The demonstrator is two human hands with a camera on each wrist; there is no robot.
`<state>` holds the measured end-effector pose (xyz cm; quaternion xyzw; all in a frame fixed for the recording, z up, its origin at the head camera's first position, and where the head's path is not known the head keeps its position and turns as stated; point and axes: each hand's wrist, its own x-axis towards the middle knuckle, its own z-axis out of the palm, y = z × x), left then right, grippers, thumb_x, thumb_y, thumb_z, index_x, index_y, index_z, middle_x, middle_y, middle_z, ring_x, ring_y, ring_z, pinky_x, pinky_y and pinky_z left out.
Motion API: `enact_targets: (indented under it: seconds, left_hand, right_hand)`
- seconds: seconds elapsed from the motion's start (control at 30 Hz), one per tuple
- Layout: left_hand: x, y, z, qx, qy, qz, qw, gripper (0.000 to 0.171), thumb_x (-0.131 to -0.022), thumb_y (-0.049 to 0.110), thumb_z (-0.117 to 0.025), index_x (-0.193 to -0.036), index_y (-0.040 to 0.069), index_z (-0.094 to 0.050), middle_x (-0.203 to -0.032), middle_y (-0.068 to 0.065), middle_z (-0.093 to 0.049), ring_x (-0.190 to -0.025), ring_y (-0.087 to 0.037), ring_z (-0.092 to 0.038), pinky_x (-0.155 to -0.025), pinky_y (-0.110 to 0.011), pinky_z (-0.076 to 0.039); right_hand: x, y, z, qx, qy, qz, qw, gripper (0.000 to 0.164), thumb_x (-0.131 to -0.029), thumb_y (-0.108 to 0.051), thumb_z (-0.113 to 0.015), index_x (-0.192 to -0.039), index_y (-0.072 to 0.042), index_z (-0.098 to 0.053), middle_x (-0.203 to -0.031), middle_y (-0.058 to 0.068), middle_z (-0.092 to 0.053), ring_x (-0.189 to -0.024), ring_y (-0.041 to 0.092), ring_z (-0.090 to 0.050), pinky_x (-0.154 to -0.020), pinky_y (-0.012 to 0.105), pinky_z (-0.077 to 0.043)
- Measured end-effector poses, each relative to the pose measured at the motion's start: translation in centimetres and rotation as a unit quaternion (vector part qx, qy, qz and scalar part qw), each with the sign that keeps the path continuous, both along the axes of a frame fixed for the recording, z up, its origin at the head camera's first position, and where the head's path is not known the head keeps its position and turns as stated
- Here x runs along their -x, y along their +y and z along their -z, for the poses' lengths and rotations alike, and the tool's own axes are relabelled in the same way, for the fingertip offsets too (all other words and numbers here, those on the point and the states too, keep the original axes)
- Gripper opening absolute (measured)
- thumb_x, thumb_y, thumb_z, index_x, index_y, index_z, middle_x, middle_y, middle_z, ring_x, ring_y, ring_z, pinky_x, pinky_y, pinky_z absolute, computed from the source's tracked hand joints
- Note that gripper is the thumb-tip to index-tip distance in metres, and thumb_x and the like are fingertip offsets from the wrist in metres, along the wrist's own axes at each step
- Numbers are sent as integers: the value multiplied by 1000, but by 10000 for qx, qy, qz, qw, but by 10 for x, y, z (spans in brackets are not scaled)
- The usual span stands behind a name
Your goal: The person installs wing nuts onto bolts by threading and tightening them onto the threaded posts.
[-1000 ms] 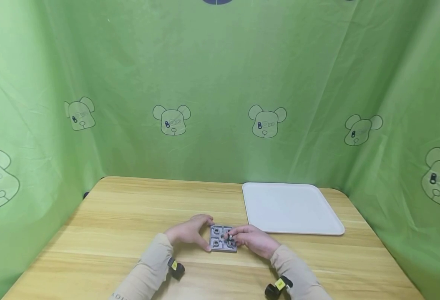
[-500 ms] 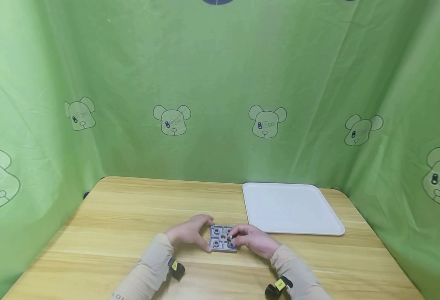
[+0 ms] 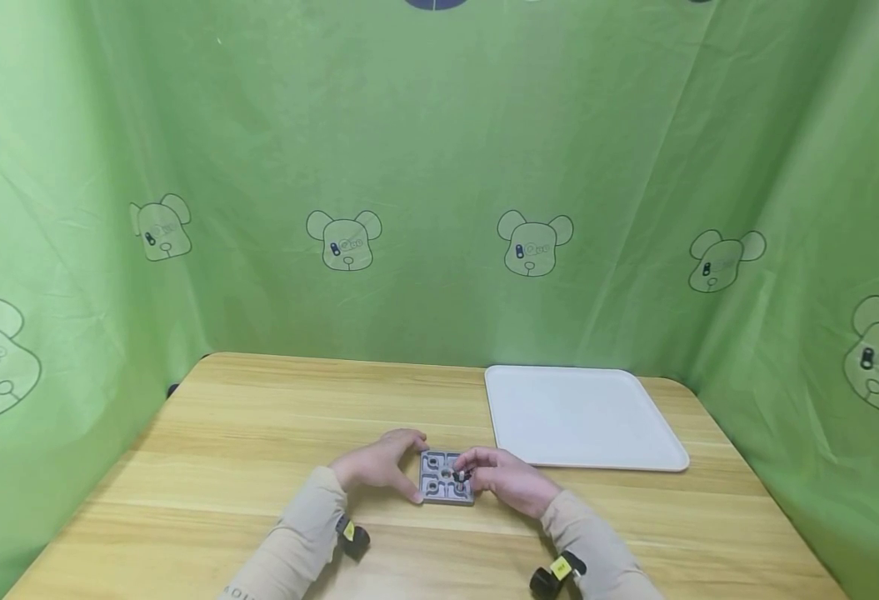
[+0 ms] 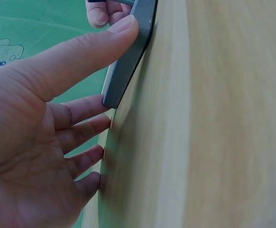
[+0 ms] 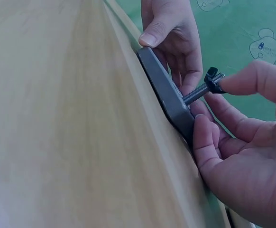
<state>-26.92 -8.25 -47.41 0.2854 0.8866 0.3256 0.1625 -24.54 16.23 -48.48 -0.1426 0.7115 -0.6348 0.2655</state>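
A square grey plate (image 3: 434, 489) with round holes and recesses lies on the wooden table. My left hand (image 3: 381, 461) holds its left side, thumb at the near corner and forefinger at the far one. From the plate's face, a threaded bolt (image 5: 195, 96) sticks up in the right wrist view, bearing a small black wing nut (image 5: 213, 80) near its end. My right hand (image 3: 512, 483) pinches this nut at the plate's right side, other fingers resting against the plate's edge. In the left wrist view the plate's dark side (image 4: 128, 69) shows beneath the left thumb.
A white tray (image 3: 585, 417) lies at the back right of the wooden table (image 3: 274, 417), just beyond the right hand. Green curtains (image 3: 439, 150) printed with bear heads hang behind and on both sides.
The right fingers have shifted slightly around the wing nut, which now shows at a different angle. The left hand and the plate stay in place.
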Motion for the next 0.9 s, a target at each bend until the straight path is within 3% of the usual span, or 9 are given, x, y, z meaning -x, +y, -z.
enact_targets:
  seconds: [0.13,0.4,0.7,0.9]
  left_hand:
    - [0,0,0,-11,13,1,10000,81,-55,37,-80,-124,11,-47,-142,-6,-34,-134,-27,-25,-112,-47,-18]
    - [1,0,-1,-12,18,-15,10000,80,-54,37,-81,-123,11,-48,-142,-5,-35,-133,-27,-26,-112,-47,-18]
    - [2,0,0,-5,49,-16,10000,80,-54,37,-81,-122,11,-48,-141,-5,-36,-133,-26,-27,-112,-47,-19]
    - [2,0,0,-7,55,5,10000,80,-55,36,-80,-122,11,-47,-141,-5,-35,-133,-26,-27,-112,-47,-19]
  right_hand:
    - [1,0,0,118,-48,43,9999,34,-78,-3,-45,-110,7,-53,-120,19,-51,-101,20,-53,-86,29,-46]
    - [0,2,-2,144,37,59,9999,34,-90,-19,-45,-109,7,-57,-114,11,-54,-96,15,-50,-79,23,-46]
    - [1,1,-2,39,-45,85,9999,33,-82,-9,-50,-110,7,-56,-116,13,-55,-97,16,-52,-83,26,-45]
    - [0,2,-1,-107,55,-119,9999,35,-78,-4,-55,-112,5,-57,-121,14,-53,-106,19,-48,-89,27,-41]
